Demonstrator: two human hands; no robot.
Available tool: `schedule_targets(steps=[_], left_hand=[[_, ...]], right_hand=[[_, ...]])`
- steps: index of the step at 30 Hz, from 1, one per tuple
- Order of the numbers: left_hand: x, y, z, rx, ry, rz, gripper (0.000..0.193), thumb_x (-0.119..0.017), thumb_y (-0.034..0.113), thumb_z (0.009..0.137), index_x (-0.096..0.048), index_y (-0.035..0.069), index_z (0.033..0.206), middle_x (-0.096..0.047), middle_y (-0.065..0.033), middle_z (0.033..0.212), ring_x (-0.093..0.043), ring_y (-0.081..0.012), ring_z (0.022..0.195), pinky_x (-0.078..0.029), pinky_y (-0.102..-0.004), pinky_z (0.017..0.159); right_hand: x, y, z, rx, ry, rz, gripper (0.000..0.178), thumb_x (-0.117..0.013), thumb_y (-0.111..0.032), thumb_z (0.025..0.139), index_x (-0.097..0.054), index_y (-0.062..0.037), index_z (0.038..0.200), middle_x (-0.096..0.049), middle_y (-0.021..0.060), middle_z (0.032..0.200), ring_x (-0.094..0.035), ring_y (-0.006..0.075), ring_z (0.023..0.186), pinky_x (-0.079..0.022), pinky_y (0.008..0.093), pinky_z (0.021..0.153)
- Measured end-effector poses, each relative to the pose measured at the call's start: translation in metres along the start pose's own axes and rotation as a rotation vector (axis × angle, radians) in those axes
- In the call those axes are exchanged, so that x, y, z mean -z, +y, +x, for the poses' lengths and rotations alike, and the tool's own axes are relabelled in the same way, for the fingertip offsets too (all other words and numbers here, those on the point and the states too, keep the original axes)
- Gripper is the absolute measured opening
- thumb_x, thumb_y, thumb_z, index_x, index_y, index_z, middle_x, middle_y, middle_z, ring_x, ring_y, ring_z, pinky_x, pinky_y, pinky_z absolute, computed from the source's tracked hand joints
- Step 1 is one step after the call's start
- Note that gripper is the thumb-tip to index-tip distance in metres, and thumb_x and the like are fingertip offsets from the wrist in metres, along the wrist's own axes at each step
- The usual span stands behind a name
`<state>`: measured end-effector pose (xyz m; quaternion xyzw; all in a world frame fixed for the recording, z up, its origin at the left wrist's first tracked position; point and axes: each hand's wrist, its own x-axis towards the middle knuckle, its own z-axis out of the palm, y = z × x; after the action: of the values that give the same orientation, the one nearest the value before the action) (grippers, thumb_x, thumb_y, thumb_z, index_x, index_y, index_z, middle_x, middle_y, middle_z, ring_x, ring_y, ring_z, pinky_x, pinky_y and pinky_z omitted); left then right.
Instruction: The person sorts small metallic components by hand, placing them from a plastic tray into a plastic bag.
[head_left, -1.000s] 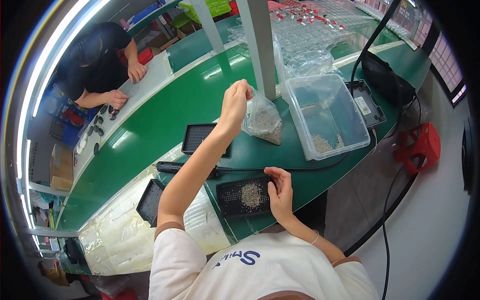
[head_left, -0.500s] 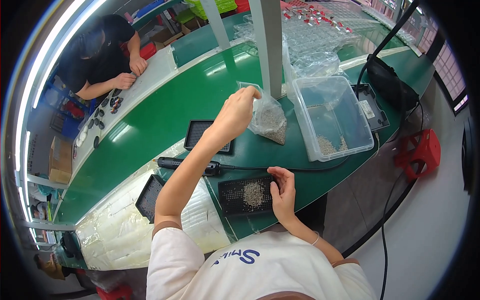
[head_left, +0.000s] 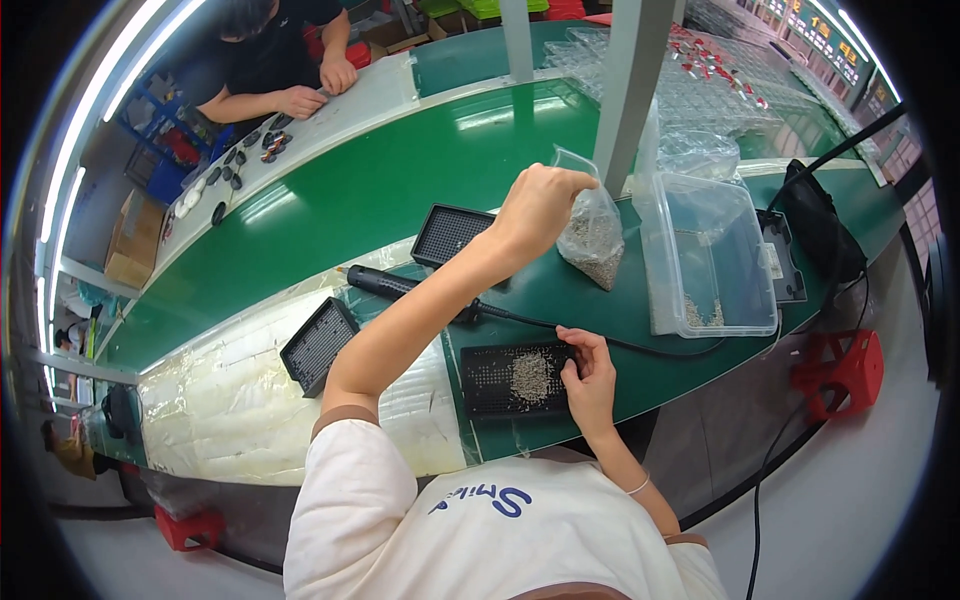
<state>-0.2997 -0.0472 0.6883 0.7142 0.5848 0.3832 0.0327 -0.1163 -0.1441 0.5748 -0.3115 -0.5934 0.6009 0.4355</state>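
Left hand (head_left: 542, 208) with its grip pinching the top of a clear plastic bag (head_left: 593, 235) over the green bench (head_left: 555, 298), right hand (head_left: 592, 388) with thumb and fingers parted, against the right end of a black perforated tray (head_left: 488, 385), small grey pieces (head_left: 533, 378) heaped there.

Since the first picture, the head view has turned: the clear bag (head_left: 592, 240), the clear plastic bin (head_left: 663, 280) and the grain-bearing black tray (head_left: 490, 390) all appear farther right in frame. At the left hand (head_left: 545, 205), a transparent flap of the bag now shows above the fingers, having been out of sight one second ago. Across the table, the co-worker's hands (head_left: 300, 102), earlier spaced apart, are now close together, and the nearer one has drawn away from a dark, copper-toned piece (head_left: 273, 147). The co-worker's head (head_left: 245, 15) is now cut by the upper edge; a red stool (head_left: 188, 530) at lower left has come further into view
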Motion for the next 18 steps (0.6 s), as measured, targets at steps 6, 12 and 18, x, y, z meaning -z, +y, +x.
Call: schedule_targets(steps=[6, 12, 18], left_hand=[[0.015, 0.002, -0.004, 0.039, 0.066, -0.072, 0.025, -0.055, 0.0, 0.082, -0.063, 0.002, 0.105, -0.065, -0.0176, 0.095, -0.065, -0.0275, 0.083, -0.051, -0.0304, 0.07], [0.035, 0.025, -0.024, -0.185, 0.175, -0.197, 0.025, -0.06, -0.008, 0.075, -0.065, 0.005, 0.095, -0.066, -0.0089, 0.091, -0.064, -0.0223, 0.075, -0.052, -0.0307, 0.063], [0.019, 0.036, -0.104, -0.229, -0.467, -0.223, 0.016, -0.06, 0.003, 0.076, -0.063, 0.004, 0.092, -0.063, -0.0115, 0.088, -0.062, -0.0261, 0.08, -0.052, -0.0343, 0.067]], right_hand=[[0.001, -0.004, 0.026, 0.075, -0.258, -0.096, 0.028, -0.045, 0.016, 0.076, -0.056, 0.0017, 0.097, -0.06, 0.0128, 0.108, -0.059, 0.0212, 0.1, -0.047, 0.0277, 0.081], [-0.004, -0.013, 0.033, 0.377, -0.264, -0.429, 0.024, -0.051, 0.012, 0.077, -0.056, 0.0001, 0.097, -0.06, 0.0153, 0.102, -0.06, 0.0281, 0.09, -0.048, 0.0285, 0.075], [0.0, -0.006, 0.017, 0.333, -0.002, -0.472, 0.026, -0.053, 0.01, 0.078, -0.052, -0.0007, 0.102, -0.053, 0.0122, 0.093, -0.054, 0.0228, 0.076, -0.046, 0.0303, 0.068]])
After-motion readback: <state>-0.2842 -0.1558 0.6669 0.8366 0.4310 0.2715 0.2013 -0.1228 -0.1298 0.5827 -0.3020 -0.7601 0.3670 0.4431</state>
